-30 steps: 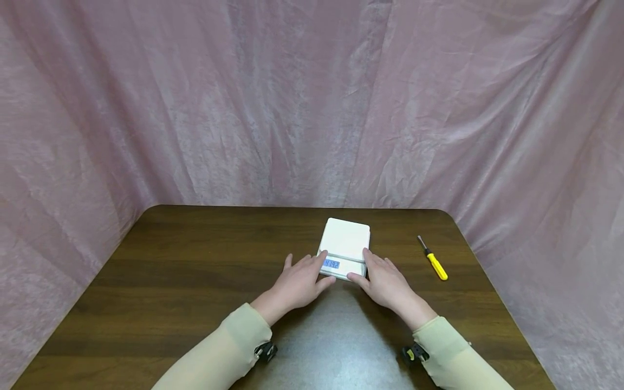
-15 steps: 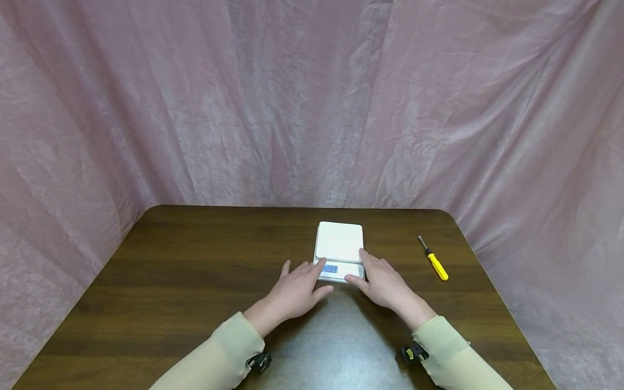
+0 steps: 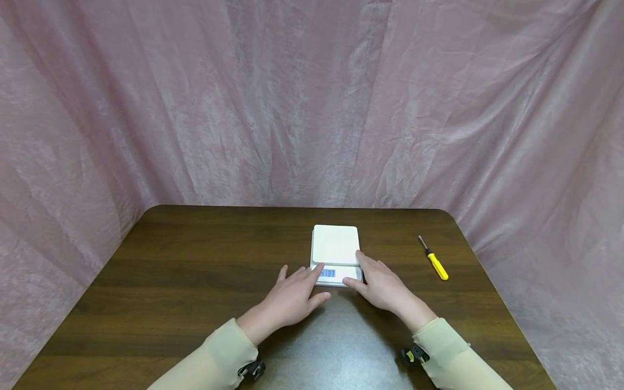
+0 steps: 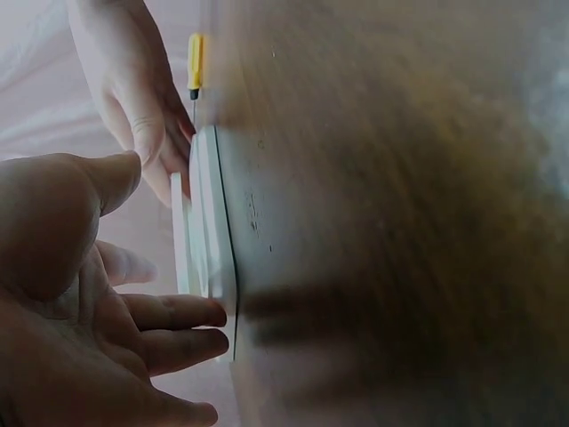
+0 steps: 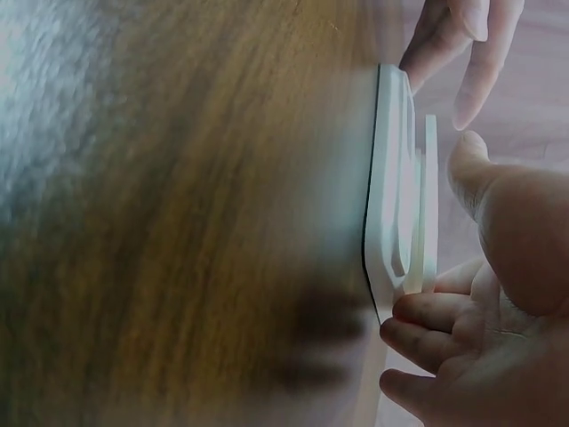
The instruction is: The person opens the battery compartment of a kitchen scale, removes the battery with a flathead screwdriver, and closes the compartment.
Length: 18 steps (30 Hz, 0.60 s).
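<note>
A white digital kitchen scale (image 3: pixel 335 245) with a lit blue display (image 3: pixel 327 273) lies flat on the wooden table, its display end toward me. At its front left, my left hand (image 3: pixel 288 299) is spread, with the index fingertip overlapping the display's edge and the thumb held away. The right hand (image 3: pixel 384 286) flanks the other side, fingers along the right edge and thumb over the front right corner. In the left wrist view, extended fingertips meet the low side of the scale (image 4: pixel 209 213). Straight fingers of the right hand (image 5: pixel 498 311) reach its edge in the right wrist view.
A screwdriver (image 3: pixel 435 262) with a yellow handle lies to the right of the scale, shaft pointing away. The brown table (image 3: pixel 185 287) has rounded far corners, and a pink curtain (image 3: pixel 302 108) hangs behind it.
The scale has slid left and slightly toward me, turning straighter. Both hands shifted left with it, the left one farther. The number on the display has changed.
</note>
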Motion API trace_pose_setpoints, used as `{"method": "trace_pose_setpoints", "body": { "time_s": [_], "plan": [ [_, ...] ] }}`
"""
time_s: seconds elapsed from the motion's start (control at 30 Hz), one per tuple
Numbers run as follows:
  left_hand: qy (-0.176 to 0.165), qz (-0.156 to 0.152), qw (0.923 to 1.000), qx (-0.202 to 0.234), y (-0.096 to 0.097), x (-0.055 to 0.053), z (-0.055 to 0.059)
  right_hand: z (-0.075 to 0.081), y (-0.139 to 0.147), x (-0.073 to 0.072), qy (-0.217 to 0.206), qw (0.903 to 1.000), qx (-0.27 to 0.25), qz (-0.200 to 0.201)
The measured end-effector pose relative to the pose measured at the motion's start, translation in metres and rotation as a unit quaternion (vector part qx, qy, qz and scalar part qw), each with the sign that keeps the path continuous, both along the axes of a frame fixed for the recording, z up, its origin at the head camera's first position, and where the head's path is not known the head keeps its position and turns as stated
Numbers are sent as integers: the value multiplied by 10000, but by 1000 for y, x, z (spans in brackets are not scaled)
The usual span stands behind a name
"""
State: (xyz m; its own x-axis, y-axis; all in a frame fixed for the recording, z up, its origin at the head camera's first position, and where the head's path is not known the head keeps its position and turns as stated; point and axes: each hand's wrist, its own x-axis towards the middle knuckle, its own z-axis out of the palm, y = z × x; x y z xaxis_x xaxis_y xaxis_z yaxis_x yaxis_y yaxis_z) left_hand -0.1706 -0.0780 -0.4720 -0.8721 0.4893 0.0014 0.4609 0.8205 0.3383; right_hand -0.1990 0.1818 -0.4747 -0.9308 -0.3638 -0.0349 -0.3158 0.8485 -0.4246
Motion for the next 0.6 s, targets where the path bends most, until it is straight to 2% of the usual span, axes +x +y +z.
{"method": "trace_pose_setpoints", "body": {
  "time_s": [0.37, 0.6],
  "plan": [
    [-65, -14, 10000, 20, -5, 6, 0, 0, 3, 3, -70, 9998, -162, 111],
    [-136, 107, 9995, 281, -12, -3, 2, 0, 8, -2, -164, 9996, -209, 87]
  ]
}}
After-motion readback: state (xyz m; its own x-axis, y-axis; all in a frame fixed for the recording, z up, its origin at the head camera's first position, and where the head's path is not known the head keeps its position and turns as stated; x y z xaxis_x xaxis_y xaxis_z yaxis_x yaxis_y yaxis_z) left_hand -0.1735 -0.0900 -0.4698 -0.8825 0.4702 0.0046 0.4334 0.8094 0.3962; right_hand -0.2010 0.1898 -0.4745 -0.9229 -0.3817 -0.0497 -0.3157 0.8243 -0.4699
